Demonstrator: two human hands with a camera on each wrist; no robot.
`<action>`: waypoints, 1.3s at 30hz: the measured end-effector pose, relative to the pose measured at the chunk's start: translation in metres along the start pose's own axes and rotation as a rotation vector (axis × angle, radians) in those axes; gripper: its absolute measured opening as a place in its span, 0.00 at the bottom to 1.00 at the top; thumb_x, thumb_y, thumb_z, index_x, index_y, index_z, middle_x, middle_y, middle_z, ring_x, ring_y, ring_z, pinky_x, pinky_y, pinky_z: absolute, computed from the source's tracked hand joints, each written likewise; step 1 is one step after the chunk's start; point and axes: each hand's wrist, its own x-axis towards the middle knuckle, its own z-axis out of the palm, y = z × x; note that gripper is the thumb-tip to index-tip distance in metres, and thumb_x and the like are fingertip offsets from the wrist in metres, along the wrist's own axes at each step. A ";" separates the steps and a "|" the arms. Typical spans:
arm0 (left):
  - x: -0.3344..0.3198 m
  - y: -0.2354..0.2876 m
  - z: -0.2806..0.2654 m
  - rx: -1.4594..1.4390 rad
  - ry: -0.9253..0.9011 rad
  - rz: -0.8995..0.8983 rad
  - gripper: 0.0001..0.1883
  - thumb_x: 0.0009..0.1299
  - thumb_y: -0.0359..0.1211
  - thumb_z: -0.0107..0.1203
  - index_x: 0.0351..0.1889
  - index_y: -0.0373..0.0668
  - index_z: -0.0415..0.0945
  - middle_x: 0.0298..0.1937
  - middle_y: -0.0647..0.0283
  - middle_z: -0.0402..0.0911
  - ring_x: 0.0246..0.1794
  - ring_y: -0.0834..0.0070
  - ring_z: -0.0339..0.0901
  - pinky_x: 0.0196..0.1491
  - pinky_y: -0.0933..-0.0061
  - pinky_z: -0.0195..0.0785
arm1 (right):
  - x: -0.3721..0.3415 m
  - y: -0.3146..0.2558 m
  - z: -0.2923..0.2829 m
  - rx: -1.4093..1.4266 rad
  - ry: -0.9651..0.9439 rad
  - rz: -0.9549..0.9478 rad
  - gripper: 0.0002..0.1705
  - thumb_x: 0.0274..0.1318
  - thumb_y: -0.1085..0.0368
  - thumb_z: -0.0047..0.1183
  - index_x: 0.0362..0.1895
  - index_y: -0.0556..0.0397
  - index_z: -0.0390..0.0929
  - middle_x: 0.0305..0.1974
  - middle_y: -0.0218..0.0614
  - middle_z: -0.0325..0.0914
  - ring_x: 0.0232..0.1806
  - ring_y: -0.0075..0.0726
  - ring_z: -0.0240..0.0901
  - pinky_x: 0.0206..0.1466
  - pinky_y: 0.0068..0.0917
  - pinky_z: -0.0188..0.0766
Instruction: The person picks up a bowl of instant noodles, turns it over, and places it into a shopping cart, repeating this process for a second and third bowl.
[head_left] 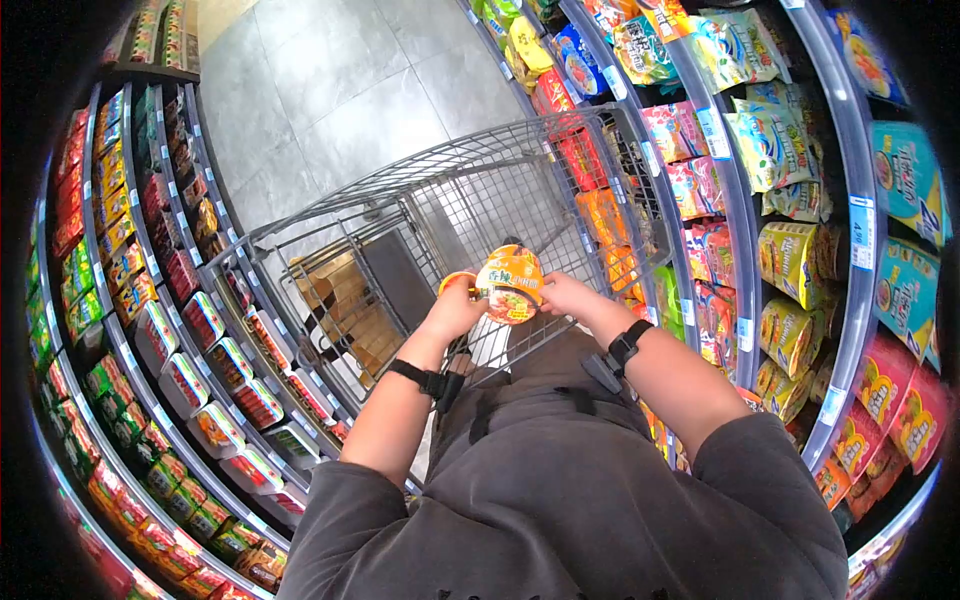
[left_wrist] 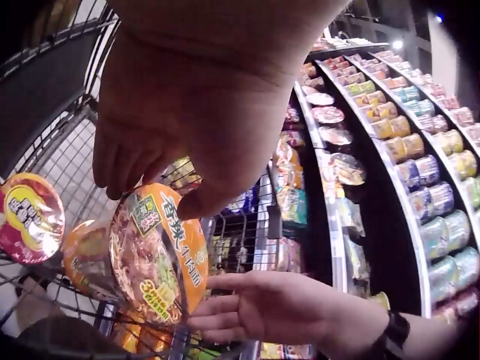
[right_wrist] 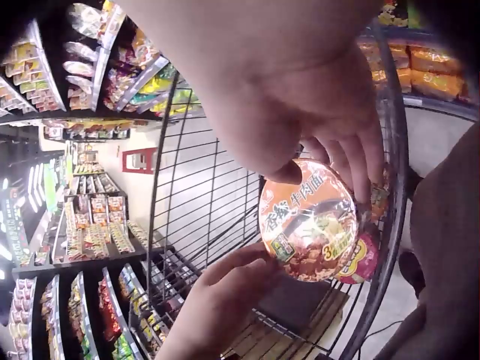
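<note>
An orange-lidded instant noodle bowl (head_left: 511, 287) is held up at the handle end of the cart, its printed lid showing. My left hand (head_left: 456, 308) grips its rim from the left; in the right wrist view, the left hand (right_wrist: 225, 296) has its fingertips at the lid's edge. On the opposite side my right hand (head_left: 572, 297) holds the rim, with the thumb on the lid and fingers down the side in the right wrist view. Beside this bowl shows a second orange bowl (left_wrist: 86, 259), partly hidden. A pink-lidded noodle cup (left_wrist: 31, 217) appears farther left in that view.
The wire shopping cart (head_left: 480, 150) stands before me, with a cardboard box (head_left: 352, 300) low on its left. Shelves of bagged snacks (head_left: 770, 150) line the right side. Packed shelves (head_left: 120, 260) curve along the left. Grey floor tiles (head_left: 310, 70) stretch ahead.
</note>
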 end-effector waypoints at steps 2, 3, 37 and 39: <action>-0.030 0.036 -0.024 -0.004 0.017 0.028 0.28 0.70 0.35 0.63 0.65 0.30 0.72 0.60 0.44 0.83 0.63 0.55 0.81 0.65 0.61 0.73 | -0.024 -0.012 0.004 0.002 0.005 -0.039 0.31 0.71 0.55 0.50 0.70 0.61 0.64 0.45 0.43 0.84 0.40 0.34 0.84 0.41 0.31 0.79; -0.047 0.053 -0.036 -0.007 0.026 0.045 0.29 0.69 0.36 0.63 0.65 0.28 0.72 0.59 0.41 0.83 0.63 0.54 0.81 0.66 0.60 0.72 | -0.038 -0.019 0.008 0.011 0.001 -0.068 0.32 0.73 0.53 0.49 0.70 0.61 0.63 0.41 0.44 0.85 0.36 0.35 0.85 0.38 0.32 0.79; -0.295 0.200 0.017 -0.156 -0.442 0.971 0.54 0.67 0.32 0.70 0.83 0.32 0.43 0.77 0.45 0.65 0.77 0.61 0.65 0.77 0.58 0.56 | -0.421 0.150 0.158 0.921 0.298 -0.914 0.25 0.80 0.48 0.44 0.58 0.58 0.77 0.49 0.42 0.83 0.52 0.38 0.82 0.55 0.35 0.79; -0.303 0.219 0.042 -0.075 -0.465 0.939 0.53 0.67 0.32 0.70 0.83 0.31 0.43 0.77 0.44 0.65 0.77 0.60 0.65 0.77 0.59 0.57 | -0.430 0.180 0.158 0.881 0.343 -0.926 0.27 0.80 0.47 0.44 0.63 0.57 0.75 0.54 0.42 0.81 0.57 0.37 0.80 0.59 0.35 0.77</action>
